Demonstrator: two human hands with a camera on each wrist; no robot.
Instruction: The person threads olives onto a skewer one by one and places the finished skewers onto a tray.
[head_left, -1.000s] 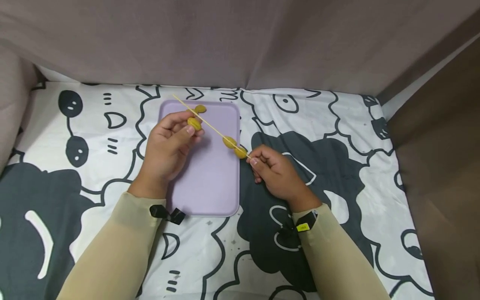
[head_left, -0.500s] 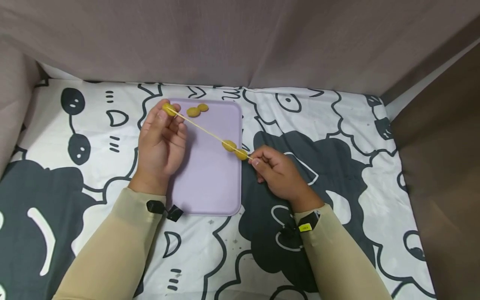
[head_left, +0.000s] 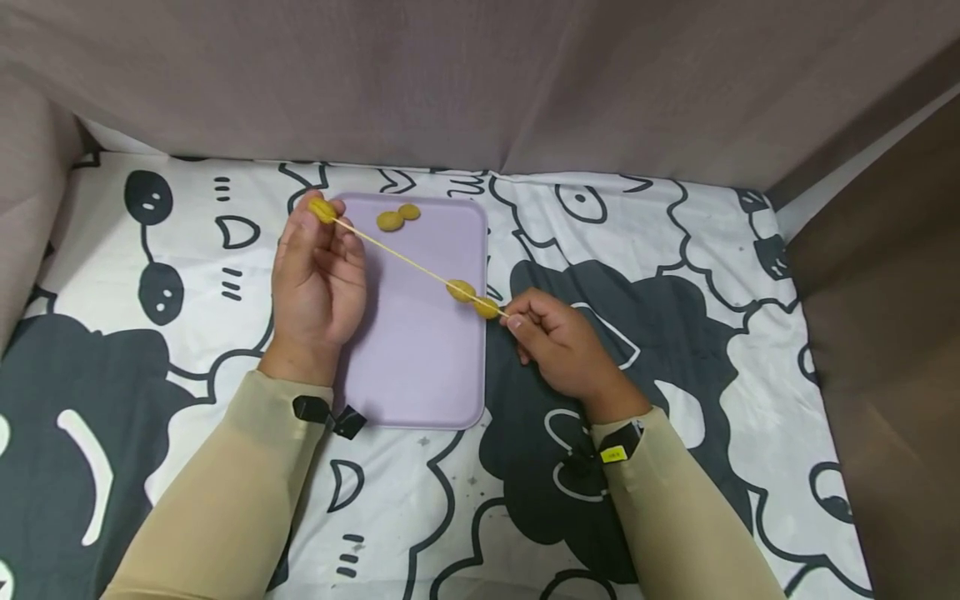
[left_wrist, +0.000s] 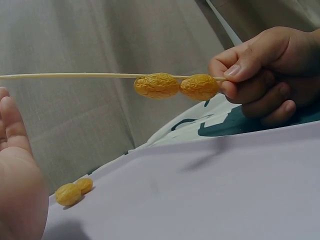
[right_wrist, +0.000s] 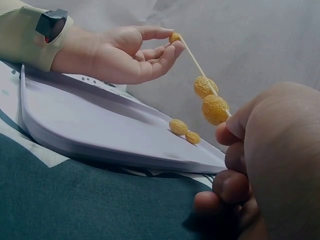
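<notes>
My right hand (head_left: pixel 558 342) pinches one end of a thin wooden skewer (head_left: pixel 397 256) between thumb and fingertips. Two wrinkled yellow dried fruits (left_wrist: pixel 156 85) sit on the skewer close to that hand, side by side. At the skewer's far end, my left hand (head_left: pixel 315 283) pinches a third yellow dried fruit (head_left: pixel 322 210) against the tip. In the right wrist view this fruit (right_wrist: pixel 174 37) lies between the left thumb and fingers, right at the skewer's end. Two more dried fruits (head_left: pixel 390 221) rest together near the far edge of the lilac tray (head_left: pixel 412 367).
The tray lies on a white cloth (head_left: pixel 390 517) printed with dark cartoon shapes. Grey-brown fabric (head_left: pixel 480 83) hangs behind it, and a brown panel (head_left: pixel 892 333) stands on the right. Each sleeve has a black band (head_left: pixel 311 410) at the wrist.
The left hand has moved left and away with its fruit, from beside the skewer to the skewer's far tip. The right hand has stayed nearly still.
</notes>
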